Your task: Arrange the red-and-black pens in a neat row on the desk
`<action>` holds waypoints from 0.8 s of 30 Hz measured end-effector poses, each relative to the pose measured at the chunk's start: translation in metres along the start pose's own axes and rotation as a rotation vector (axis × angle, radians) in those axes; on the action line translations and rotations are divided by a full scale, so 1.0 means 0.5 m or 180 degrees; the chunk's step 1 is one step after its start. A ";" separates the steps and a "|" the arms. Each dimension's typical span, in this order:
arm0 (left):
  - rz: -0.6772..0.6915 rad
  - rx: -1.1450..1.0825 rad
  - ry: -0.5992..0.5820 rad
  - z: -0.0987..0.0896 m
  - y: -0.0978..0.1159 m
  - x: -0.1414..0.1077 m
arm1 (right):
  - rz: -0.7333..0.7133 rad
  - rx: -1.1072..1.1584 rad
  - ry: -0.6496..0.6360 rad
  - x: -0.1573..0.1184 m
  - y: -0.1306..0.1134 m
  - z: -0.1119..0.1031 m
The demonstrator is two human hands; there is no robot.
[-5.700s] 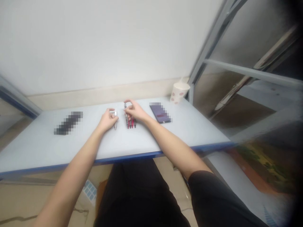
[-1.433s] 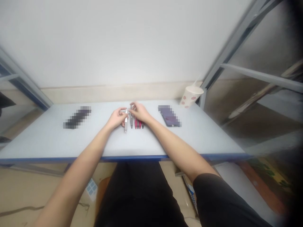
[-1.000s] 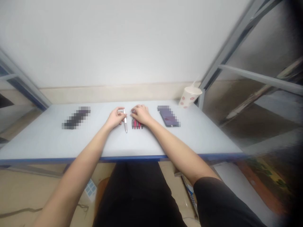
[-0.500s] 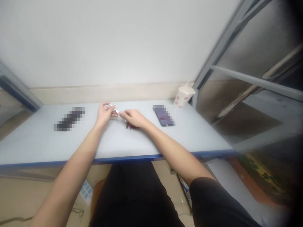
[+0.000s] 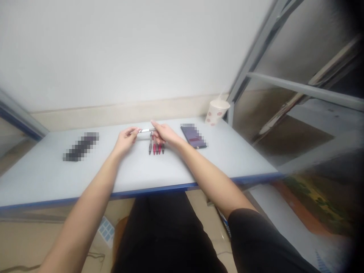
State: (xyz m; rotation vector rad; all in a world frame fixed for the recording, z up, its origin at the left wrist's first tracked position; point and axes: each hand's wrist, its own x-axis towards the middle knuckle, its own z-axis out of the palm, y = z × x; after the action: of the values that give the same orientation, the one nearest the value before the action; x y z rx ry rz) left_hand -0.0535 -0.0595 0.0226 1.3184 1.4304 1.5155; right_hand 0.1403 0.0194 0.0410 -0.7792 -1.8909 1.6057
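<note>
Between my two hands a slim white and grey pen [image 5: 146, 131] is held almost level above the table. My left hand [image 5: 125, 140] is closed, pinching its left end between thumb and fingers. On the right end, my right hand [image 5: 167, 135] is closed too, with its thumb raised and pointing up to the left. Just below the right hand, several dark and red pens [image 5: 154, 148] lie side by side on the light table [image 5: 136, 172]; the right fingers partly cover their upper parts.
A blurred-out dark object [image 5: 81, 147] lies at the table's left. To the right is a dark phone [image 5: 193, 137], and behind it a paper cup [image 5: 217, 112] with red prints stands by the wall [image 5: 119, 57]. Metal frame posts [image 5: 253, 53] flank the table.
The held pen has gone from slanting down to the right to nearly level. My right hand has lifted and turned, uncovering more of the pens below. The camera view has shifted slightly.
</note>
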 end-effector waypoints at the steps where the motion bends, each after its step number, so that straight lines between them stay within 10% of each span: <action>1: -0.0222 -0.0146 -0.0194 -0.003 -0.002 0.000 | 0.0019 -0.0078 -0.0074 -0.001 -0.002 -0.005; 6: -0.0888 -0.0664 -0.0919 -0.030 -0.006 0.000 | -0.0338 -0.0584 -0.0355 -0.002 -0.001 -0.019; 12: -0.0756 -0.0647 -0.0684 -0.040 0.000 0.000 | -0.1064 -0.1267 -0.0220 -0.002 0.011 -0.029; 24: -0.0493 -0.0263 -0.0298 -0.026 -0.010 0.007 | -0.0787 -0.1409 -0.0050 0.006 0.015 -0.032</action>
State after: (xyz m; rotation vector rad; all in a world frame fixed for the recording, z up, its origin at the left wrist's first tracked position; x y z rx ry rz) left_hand -0.0677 -0.0595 0.0201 1.1851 1.3635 1.3788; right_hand 0.1502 0.0336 0.0362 -0.6701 -2.2881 1.0603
